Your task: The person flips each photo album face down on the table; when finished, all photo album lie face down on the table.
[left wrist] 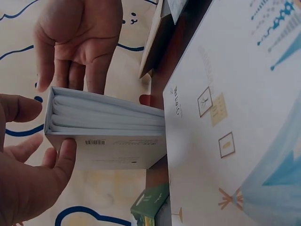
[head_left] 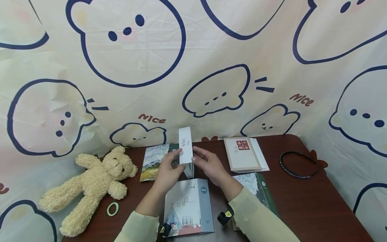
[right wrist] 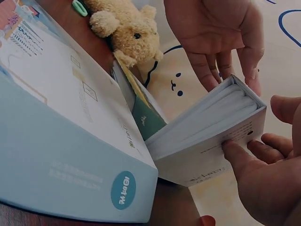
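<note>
A white hard-covered album (head_left: 185, 145), with thick pages, stands on edge behind a pale blue and white illustrated box (head_left: 184, 208). My left hand (head_left: 168, 169) touches the album's left side with its fingertips and thumb. From the right, my right hand (head_left: 210, 164) lays its fingers against the other cover, so the album is between both hands. In the left wrist view the album's page ends (left wrist: 99, 115) face the camera, and a barcode shows on the cover. The right wrist view shows the opposite cover (right wrist: 207, 155), with small print, under the right fingers.
A tan teddy bear (head_left: 93, 188) lies at left, near a pale green ring (head_left: 113, 209). Behind the left hand is a landscape-picture booklet (head_left: 148, 164). At right are a cream book (head_left: 242, 156), a green-edged book (head_left: 261, 188) and a black braided hoop (head_left: 290, 171).
</note>
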Motion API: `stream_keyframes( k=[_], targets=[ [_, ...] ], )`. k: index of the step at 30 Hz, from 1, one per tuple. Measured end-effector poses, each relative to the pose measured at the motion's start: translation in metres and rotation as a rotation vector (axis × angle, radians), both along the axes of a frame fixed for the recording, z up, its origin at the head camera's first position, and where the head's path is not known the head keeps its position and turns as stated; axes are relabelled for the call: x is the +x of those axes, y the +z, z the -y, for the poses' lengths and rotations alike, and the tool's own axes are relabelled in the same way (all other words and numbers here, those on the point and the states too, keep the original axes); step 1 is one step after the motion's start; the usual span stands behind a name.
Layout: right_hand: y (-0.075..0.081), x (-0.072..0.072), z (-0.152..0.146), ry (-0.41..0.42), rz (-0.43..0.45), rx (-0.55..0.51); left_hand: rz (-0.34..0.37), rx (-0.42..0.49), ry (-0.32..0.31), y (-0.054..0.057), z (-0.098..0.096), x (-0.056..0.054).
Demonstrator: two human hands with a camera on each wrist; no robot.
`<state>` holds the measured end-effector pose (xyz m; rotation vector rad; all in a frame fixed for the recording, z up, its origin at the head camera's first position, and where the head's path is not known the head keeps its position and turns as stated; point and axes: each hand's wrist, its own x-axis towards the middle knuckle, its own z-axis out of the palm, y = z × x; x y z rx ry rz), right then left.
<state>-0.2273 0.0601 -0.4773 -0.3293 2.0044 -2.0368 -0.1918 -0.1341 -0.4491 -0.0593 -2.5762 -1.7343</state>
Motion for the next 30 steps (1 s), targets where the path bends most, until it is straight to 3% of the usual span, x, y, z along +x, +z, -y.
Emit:
stream_keyframes(
  k=[9,22,30],
  targets=[
    [0.002,-0.001,-0.007,-0.015,0.001,-0.003,0.015,0.047,-0.015,-0.003,-0.006,0.0],
    [0.003,-0.001,-0.018,-0.056,-0.004,0.035,0.062,0.082,-0.073,-0.018,-0.012,-0.006],
    [-0.001,-0.004,-0.024,-0.114,-0.026,0.101,0.082,0.052,-0.125,-0.027,-0.018,-0.006]
  ],
)
